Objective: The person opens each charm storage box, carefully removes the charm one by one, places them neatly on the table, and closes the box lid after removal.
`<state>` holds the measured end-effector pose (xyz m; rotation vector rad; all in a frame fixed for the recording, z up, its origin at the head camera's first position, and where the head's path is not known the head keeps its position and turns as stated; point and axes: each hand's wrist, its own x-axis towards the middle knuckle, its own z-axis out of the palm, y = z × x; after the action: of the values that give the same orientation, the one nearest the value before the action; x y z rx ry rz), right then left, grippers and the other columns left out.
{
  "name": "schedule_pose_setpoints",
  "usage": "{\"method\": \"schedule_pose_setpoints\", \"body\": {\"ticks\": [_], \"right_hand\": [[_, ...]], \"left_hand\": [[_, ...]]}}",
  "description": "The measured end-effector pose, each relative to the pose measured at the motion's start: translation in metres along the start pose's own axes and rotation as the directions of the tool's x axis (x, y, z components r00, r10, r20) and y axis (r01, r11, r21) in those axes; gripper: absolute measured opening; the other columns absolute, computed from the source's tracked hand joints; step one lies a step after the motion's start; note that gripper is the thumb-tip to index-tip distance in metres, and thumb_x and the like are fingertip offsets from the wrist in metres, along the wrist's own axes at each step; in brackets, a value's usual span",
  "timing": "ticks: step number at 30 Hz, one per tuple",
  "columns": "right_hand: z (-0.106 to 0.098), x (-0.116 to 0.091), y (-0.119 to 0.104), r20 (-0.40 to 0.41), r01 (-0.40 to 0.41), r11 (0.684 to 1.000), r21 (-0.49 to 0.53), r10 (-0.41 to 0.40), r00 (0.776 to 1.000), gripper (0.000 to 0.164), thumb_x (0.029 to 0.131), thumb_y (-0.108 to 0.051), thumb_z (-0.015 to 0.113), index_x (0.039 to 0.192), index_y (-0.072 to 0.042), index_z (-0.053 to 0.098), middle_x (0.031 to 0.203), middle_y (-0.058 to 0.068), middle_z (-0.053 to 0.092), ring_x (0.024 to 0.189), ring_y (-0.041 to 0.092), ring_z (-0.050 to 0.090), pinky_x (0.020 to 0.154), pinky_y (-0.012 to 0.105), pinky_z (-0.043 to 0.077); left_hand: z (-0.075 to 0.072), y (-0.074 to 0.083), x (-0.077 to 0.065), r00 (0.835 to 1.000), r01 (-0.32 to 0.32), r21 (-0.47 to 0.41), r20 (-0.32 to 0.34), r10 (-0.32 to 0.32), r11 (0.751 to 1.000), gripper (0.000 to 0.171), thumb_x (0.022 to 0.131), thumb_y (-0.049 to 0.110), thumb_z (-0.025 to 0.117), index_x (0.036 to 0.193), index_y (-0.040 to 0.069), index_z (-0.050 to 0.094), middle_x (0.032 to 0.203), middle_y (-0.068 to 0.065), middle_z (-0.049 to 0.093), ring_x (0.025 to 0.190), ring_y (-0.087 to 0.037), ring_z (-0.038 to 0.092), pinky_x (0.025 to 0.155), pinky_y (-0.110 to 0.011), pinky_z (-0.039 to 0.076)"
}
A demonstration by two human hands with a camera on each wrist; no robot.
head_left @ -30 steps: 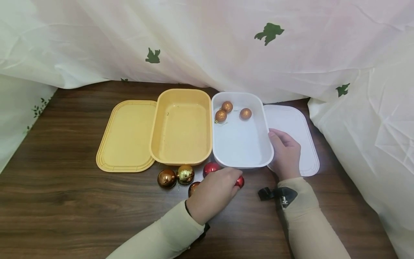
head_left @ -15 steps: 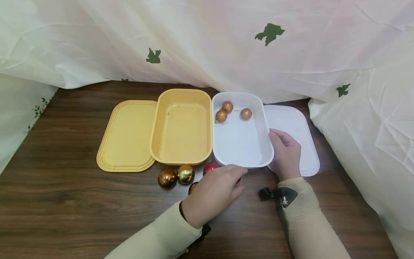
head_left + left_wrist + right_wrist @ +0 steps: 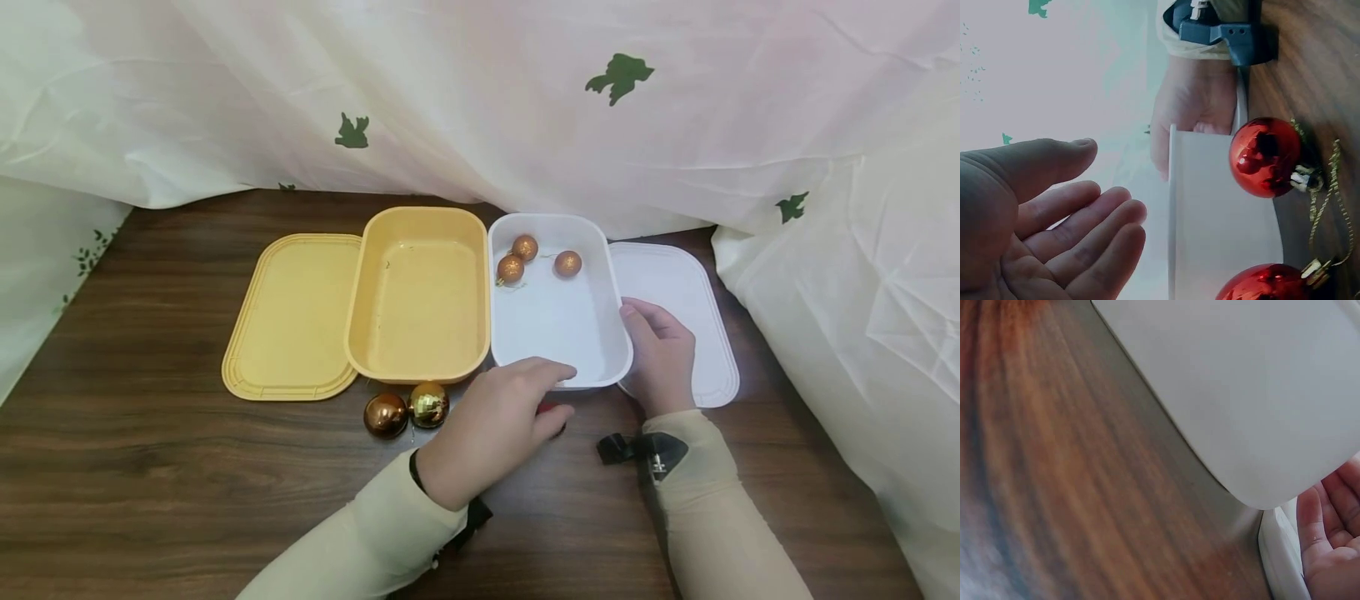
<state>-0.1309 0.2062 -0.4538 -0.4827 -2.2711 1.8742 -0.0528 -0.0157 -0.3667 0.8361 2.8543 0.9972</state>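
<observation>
My left hand (image 3: 498, 421) hovers over the front edge of the white plastic box (image 3: 558, 342), holding nothing. Its fingers (image 3: 1100, 231) are loosely bent and apart from the thumb in the left wrist view. Beyond them, a red Christmas ball (image 3: 1264, 157) with a gold cord lies on the table against the box's front wall. Another red ball (image 3: 1266, 284) is beside it; in the head view this hand mostly covers them. My right hand (image 3: 663, 362) holds the white box's right side, thumb at the rim. Three glittery copper balls (image 3: 567, 263) lie inside the box.
A yellow box (image 3: 420, 333) stands left of the white one, and a yellow lid (image 3: 292, 317) lies beside it. The white lid (image 3: 708, 333) is under my right hand. A shiny brown ball (image 3: 386, 415) and a gold mirrored ball (image 3: 428, 405) lie before the yellow box.
My left hand has come away from the red ball, rising slightly toward the white box with its fingers opening. My right hand keeps its hold on the box.
</observation>
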Motion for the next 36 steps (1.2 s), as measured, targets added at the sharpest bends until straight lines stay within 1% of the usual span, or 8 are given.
{"method": "schedule_pose_setpoints", "body": {"ticks": [3, 6, 10, 17, 23, 30, 36], "right_hand": [[0.000, 0.001, 0.001, -0.003, 0.000, 1.000, -0.009, 0.000, 1.000, 0.032, 0.087, -0.038, 0.063, 0.109, -0.016, 0.070, 0.108, 0.005, 0.066, 0.096, 0.021, 0.063, 0.070, 0.026, 0.054], [0.000, 0.001, 0.001, -0.006, -0.006, 1.000, -0.012, 0.006, 1.000, 0.033, 0.087, -0.039, 0.063, 0.110, -0.016, 0.069, 0.109, 0.005, 0.066, 0.097, 0.020, 0.063, 0.070, 0.026, 0.054], [-0.001, 0.002, 0.002, -0.007, -0.005, 1.000, -0.008, 0.005, 1.000, 0.032, 0.087, -0.039, 0.064, 0.109, -0.017, 0.069, 0.110, 0.004, 0.066, 0.097, 0.021, 0.063, 0.070, 0.026, 0.054], [0.000, 0.002, 0.003, -0.004, 0.004, 1.000, 0.018, -0.004, 1.000, 0.031, 0.087, -0.037, 0.064, 0.109, -0.016, 0.070, 0.109, 0.005, 0.066, 0.096, 0.022, 0.063, 0.068, 0.026, 0.054], [-0.001, 0.002, 0.003, -0.003, 0.012, 1.000, 0.011, -0.012, 1.000, 0.031, 0.086, -0.037, 0.064, 0.109, -0.016, 0.070, 0.108, 0.005, 0.066, 0.096, 0.021, 0.063, 0.069, 0.025, 0.054], [-0.001, 0.001, 0.002, 0.003, -0.007, 1.000, 0.001, 0.007, 1.000, 0.032, 0.086, -0.038, 0.064, 0.110, -0.017, 0.069, 0.109, 0.004, 0.066, 0.097, 0.020, 0.063, 0.070, 0.026, 0.054], [-0.001, 0.001, 0.002, 0.005, -0.002, 1.000, 0.001, 0.002, 1.000, 0.032, 0.086, -0.038, 0.064, 0.110, -0.017, 0.069, 0.110, 0.004, 0.066, 0.098, 0.020, 0.062, 0.070, 0.026, 0.054]], "left_hand": [[-0.002, -0.001, 0.005, 1.000, 0.000, -0.002, -0.020, 0.000, 1.000, 0.033, 0.086, 0.028, 0.067, 0.115, 0.015, 0.064, 0.112, 0.005, 0.064, 0.105, -0.005, 0.057, 0.088, -0.022, 0.046], [-0.005, -0.002, 0.010, 1.000, 0.016, -0.014, -0.024, -0.016, 1.000, 0.033, 0.086, 0.029, 0.067, 0.116, 0.015, 0.064, 0.112, 0.005, 0.064, 0.105, -0.006, 0.057, 0.088, -0.023, 0.046], [-0.007, -0.003, 0.017, 0.999, 0.046, -0.061, -0.018, -0.047, 0.997, 0.034, 0.086, 0.030, 0.067, 0.117, 0.016, 0.064, 0.113, 0.005, 0.064, 0.104, -0.005, 0.057, 0.087, -0.023, 0.047], [-0.011, -0.005, 0.030, 0.997, 0.071, -0.116, -0.018, -0.073, 0.991, 0.035, 0.086, 0.030, 0.066, 0.118, 0.015, 0.064, 0.113, 0.005, 0.064, 0.099, -0.006, 0.059, 0.085, -0.022, 0.048], [-0.013, -0.008, 0.042, 0.994, 0.097, -0.153, -0.038, -0.104, 0.983, 0.033, 0.085, 0.030, 0.067, 0.115, 0.016, 0.065, 0.108, 0.005, 0.066, 0.096, -0.005, 0.060, 0.082, -0.019, 0.048], [-0.011, -0.014, 0.058, 0.991, 0.104, -0.261, -0.051, -0.121, 0.960, 0.029, 0.086, 0.029, 0.066, 0.113, 0.016, 0.066, 0.107, 0.007, 0.066, 0.096, -0.003, 0.061, 0.083, -0.020, 0.048], [-0.007, -0.023, 0.074, 0.989, 0.112, -0.325, -0.057, -0.137, 0.939, 0.027, 0.087, 0.028, 0.066, 0.111, 0.015, 0.066, 0.105, 0.007, 0.067, 0.093, -0.002, 0.061, 0.083, -0.019, 0.047]]}}
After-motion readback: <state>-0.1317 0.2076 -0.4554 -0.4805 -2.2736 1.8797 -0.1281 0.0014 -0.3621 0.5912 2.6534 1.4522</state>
